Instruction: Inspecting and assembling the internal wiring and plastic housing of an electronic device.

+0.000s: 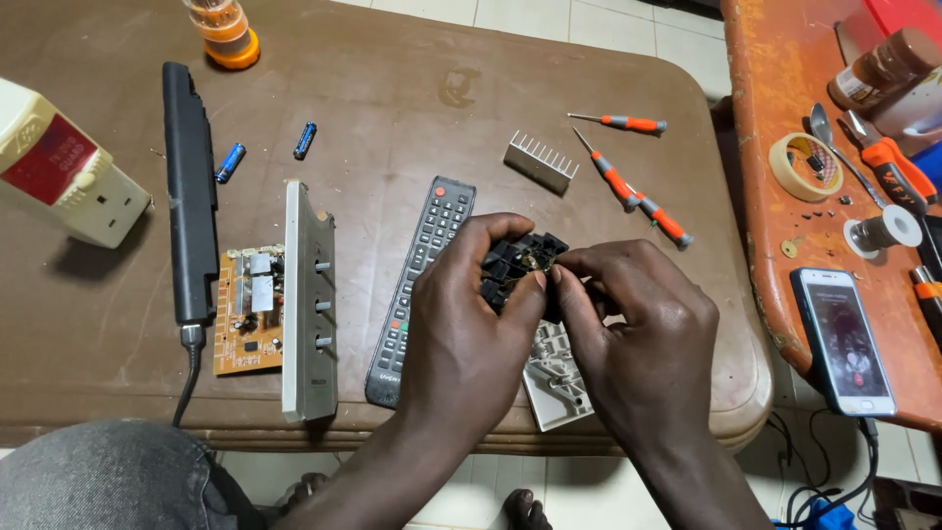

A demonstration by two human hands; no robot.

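Note:
Both my hands hold a small black plastic part (520, 260) with brass contacts showing inside, lifted just above the brown table (392, 98). My left hand (466, 329) wraps it from the left with the thumb on its front. My right hand (638, 339) pinches it from the right with fingertips on its edge. Under my hands a white socket plate (554, 378) lies on the table near the front edge. A black remote control (417, 265) sits just left of my left hand.
Left: an orange circuit board (245, 309) with grey panel (309, 294), a long black battery bar (188, 186), two small blue cells (231, 162), a cream box (59, 162). Behind: a finned heatsink (540, 162), three orange screwdrivers (628, 191). Right orange bench: phone (844, 339), tape roll (805, 167).

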